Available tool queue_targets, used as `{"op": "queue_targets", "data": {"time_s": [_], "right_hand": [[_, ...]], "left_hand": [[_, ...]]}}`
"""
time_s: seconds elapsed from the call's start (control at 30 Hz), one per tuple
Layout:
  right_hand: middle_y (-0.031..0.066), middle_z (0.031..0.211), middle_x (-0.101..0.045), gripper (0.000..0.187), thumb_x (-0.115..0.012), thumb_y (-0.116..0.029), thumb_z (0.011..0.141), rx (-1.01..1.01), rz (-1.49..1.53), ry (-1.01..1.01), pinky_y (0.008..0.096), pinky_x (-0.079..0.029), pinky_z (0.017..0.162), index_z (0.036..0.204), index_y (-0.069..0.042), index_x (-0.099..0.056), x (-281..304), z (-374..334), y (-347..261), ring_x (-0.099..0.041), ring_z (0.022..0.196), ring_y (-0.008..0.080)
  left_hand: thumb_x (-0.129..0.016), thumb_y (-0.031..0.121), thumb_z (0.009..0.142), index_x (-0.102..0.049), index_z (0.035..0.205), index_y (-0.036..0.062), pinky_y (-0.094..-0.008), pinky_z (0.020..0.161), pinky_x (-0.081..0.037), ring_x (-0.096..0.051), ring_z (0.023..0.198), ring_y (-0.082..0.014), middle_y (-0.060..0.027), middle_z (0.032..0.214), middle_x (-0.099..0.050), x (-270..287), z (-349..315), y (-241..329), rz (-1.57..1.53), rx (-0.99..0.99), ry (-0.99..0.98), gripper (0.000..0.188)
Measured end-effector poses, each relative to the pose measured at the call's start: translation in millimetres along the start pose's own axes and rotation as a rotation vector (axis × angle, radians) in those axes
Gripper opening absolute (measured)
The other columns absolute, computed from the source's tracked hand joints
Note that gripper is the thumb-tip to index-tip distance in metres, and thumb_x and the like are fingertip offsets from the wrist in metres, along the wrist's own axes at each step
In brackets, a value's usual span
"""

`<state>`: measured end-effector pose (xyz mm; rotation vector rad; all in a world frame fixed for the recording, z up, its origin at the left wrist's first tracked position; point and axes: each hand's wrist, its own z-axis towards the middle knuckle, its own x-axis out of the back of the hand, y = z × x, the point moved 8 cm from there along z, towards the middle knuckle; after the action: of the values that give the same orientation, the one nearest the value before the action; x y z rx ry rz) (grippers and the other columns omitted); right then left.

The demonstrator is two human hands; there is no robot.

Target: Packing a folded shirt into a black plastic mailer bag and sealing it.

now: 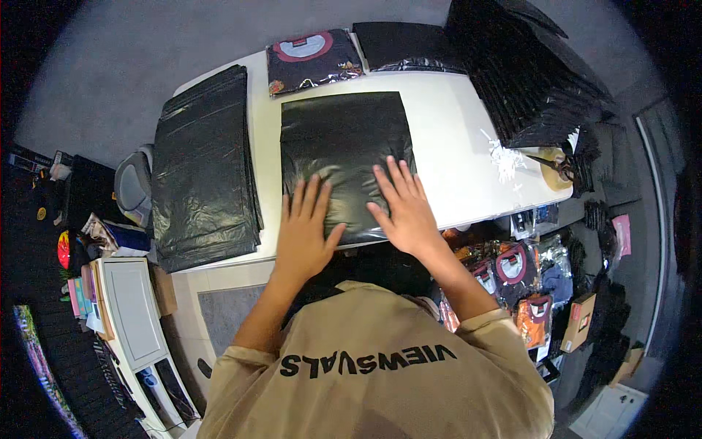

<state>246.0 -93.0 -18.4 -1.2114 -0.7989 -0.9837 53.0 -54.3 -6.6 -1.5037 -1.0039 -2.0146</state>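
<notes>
A black plastic mailing bag (344,135) lies flat on the white table (457,146) in front of me, its lower part wrinkled and shiny. My left hand (307,223) rests palm down on its near left side, fingers stretched out. On the near right side my right hand (402,208) presses flat too, with its fingers spread. Neither hand grips anything. Whatever the bag may contain is hidden by the opaque plastic.
A stack of black bags (201,168) covers the table's left end. At the back lie a folded shirt in clear wrap (314,60), more black bags (406,45) and a tall black pile (523,77). White paper scraps (504,157) and a tape roll (559,172) sit right; wrapped shirts (512,265) lie below.
</notes>
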Motion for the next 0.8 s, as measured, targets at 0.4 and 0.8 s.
{"op": "queue_targets", "data": {"time_s": [0.4, 0.8], "right_hand": [[0.0242, 0.16, -0.049, 0.052, -0.067, -0.031, 0.103, 0.116, 0.011, 0.084, 0.0566, -0.033, 0.125, 0.148, -0.005, -0.06, 33, 54, 22, -0.042, 0.151, 0.044], [0.0176, 0.14, -0.065, 0.04, -0.069, -0.025, 0.099, 0.19, -0.028, 0.165, 0.0506, -0.047, 0.112, 0.133, -0.005, -0.072, -23, 205, 64, -0.06, 0.133, 0.0354]], "left_hand": [[-0.064, 0.02, 0.104, -0.067, 0.136, -0.003, -0.0531, 0.123, -0.038, -0.047, 0.147, -0.0461, -0.0236, 0.145, -0.063, 41, 47, -48, -0.169, -0.009, 0.237, 0.039], [-0.058, 0.019, 0.105, -0.06, 0.143, -0.0035, -0.0526, 0.118, -0.043, -0.052, 0.142, -0.0431, -0.0222, 0.151, -0.058, -33, 219, -59, -0.019, -0.18, 0.235, 0.044]]}}
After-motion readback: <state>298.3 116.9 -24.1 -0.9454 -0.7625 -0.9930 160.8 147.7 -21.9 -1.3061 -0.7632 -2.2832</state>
